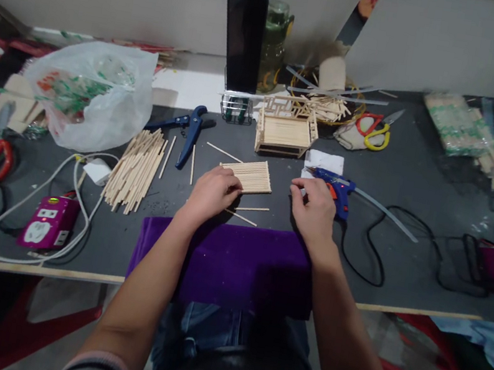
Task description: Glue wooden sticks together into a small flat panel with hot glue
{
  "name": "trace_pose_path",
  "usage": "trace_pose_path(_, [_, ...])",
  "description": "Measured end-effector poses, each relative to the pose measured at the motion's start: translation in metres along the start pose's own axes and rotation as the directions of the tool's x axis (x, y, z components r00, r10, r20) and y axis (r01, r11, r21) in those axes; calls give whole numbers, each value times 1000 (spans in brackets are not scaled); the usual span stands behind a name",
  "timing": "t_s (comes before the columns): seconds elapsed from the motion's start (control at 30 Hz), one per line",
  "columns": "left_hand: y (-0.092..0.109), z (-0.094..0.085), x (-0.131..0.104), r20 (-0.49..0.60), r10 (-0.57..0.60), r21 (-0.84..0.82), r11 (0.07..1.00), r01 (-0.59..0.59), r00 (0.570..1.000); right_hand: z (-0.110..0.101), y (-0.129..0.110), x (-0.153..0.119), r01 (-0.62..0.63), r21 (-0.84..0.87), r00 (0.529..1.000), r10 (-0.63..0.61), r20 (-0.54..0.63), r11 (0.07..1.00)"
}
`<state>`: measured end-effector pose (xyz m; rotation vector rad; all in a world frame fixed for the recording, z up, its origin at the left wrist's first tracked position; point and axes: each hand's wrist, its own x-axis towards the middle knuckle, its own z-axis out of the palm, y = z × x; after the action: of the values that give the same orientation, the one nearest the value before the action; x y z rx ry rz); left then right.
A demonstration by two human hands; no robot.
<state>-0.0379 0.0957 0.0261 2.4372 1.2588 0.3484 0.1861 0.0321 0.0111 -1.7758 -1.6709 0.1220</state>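
Observation:
My left hand point(213, 195) has its curled fingers and thumb on the left end of a small flat panel of glued wooden sticks point(255, 177). To the right of the panel, my right hand point(314, 212) is loosely curled with a gap between thumb and index finger, and nothing shows in it. It lies against the blue glue gun point(343, 196), whose nozzle is over a white paper point(325, 161). A few loose sticks point(250, 209) lie below the panel. Behind it stands a small stick-built piece of furniture point(285, 133).
A pile of sticks point(134, 171), a blue cutter point(192, 136) and a plastic bag point(96, 93) are at left. A phone point(242, 42) stands at the back. Scissors point(377, 134) lie back right. A purple cloth point(247, 267) covers the front edge; a black cord point(370, 256) runs right.

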Motion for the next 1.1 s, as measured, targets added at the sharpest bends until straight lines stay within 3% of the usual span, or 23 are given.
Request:
trace_pose_path(0.47, [1,0,0,14,-14,-50,999,14,1000,7,-5,-3,28,43,996,-31,79,999])
trace_pose_path(0.57, [-2,-3,-1,-3,2,-139,990,-2,1000,6,-7,-2,49,60,995,-53,82,997])
trace_pose_path(0.67, [-14,-14,-5,-89,-32,-305,952,3,995,6,-10,2,106,82,987,-115,111,991])
trace_pose_path(0.77, [-33,-25,-16,-194,-235,-427,894,134,952,7,-18,7,209,84,961,-220,165,974])
trace_pose_path(0.87, [-46,-25,-32,-171,-401,-495,825,273,900,13,-29,12,314,74,919,-323,228,947])
trace_pose_path(0.97, [-46,-13,-47,-113,-413,-489,815,311,904,22,-38,14,391,45,877,-386,287,919])
trace_pose_path(1.1, [-33,3,-52,-148,-283,-370,904,213,948,33,-41,14,445,9,851,-426,307,895])
